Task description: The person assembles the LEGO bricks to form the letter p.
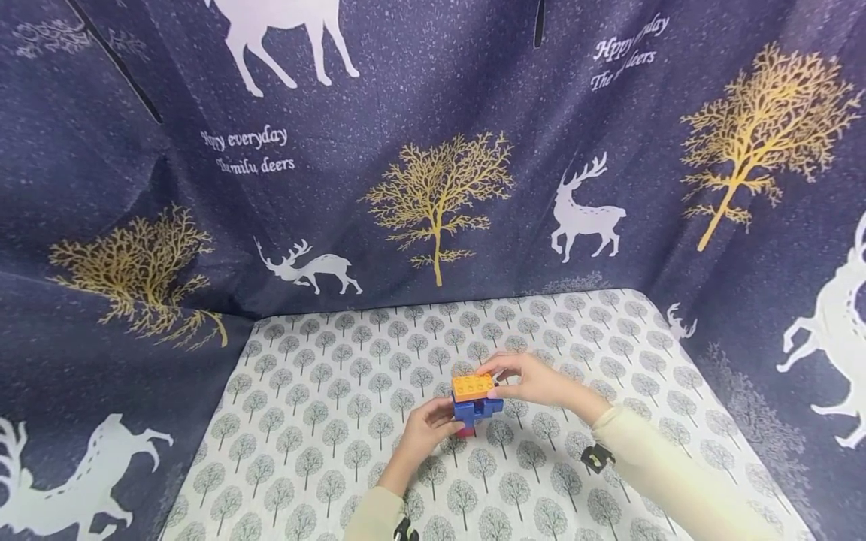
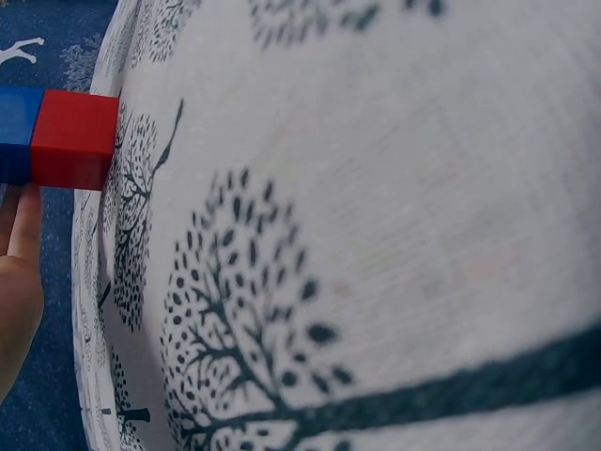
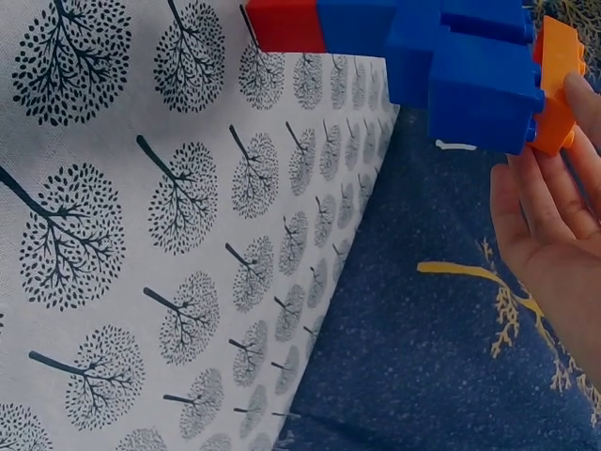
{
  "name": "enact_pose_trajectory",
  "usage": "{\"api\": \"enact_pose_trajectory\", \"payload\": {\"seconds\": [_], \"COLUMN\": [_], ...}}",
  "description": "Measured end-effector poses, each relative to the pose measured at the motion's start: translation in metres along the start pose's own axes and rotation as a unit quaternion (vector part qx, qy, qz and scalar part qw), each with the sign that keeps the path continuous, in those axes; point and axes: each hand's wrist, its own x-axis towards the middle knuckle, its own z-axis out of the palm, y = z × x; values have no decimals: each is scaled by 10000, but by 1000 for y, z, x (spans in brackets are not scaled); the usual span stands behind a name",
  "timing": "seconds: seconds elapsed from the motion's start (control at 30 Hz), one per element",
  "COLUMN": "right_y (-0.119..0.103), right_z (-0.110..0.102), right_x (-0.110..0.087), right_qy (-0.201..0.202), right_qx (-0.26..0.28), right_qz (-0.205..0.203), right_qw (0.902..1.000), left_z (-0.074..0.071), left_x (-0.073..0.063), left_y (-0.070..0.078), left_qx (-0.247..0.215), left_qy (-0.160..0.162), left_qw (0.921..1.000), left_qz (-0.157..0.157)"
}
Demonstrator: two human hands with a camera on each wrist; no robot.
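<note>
A stack of toy building bricks stands on the tree-print cloth, with a red brick (image 1: 465,432) at the bottom and several blue bricks (image 1: 467,413) above it. My left hand (image 1: 426,427) holds the blue part from the left side, thumb in front. On top is an orange studded brick (image 1: 472,387), which my right hand (image 1: 531,379) pinches at its right end. In the right wrist view, the orange brick (image 3: 556,85) meets the blue studs and looks slightly tilted; whether it is fully pressed down I cannot tell. Fingers partly hide the stack.
White cloth with grey tree prints (image 1: 298,451) covers the tabletop. A dark blue curtain (image 1: 473,90) with deer and golden trees hangs behind and along both sides. Dark straps with small devices (image 1: 598,457) sit on the sleeved wrists.
</note>
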Motion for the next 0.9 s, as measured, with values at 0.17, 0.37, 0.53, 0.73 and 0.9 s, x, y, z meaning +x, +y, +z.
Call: {"api": "enact_pose_trajectory", "payload": {"seconds": [0.17, 0.37, 0.53, 0.73, 0.9], "right_y": [-1, -8, -12, -13, -14], "right_z": [0, 3, 7, 6, 5], "right_x": [-1, 0, 1, 0, 0], "right_qy": [-44, 21, 107, 104, 68], "right_qx": [-95, -397, -512, -721, -667], "right_qz": [-177, -271, -213, -160, -223], "right_qw": [9998, 9988, 9984, 9972, 9975], "left_z": [0, 1, 2, 3, 4], "left_x": [3, 2, -3, -4, -3], "left_y": [-11, -4, 13, 28, 31], "left_qx": [51, 11, 94, 72, 119], "left_qy": [22, 138, -1, -223, -142], "left_qw": [10000, 9995, 9999, 9997, 9998], "left_qz": [-59, -298, -130, 78, 124]}}
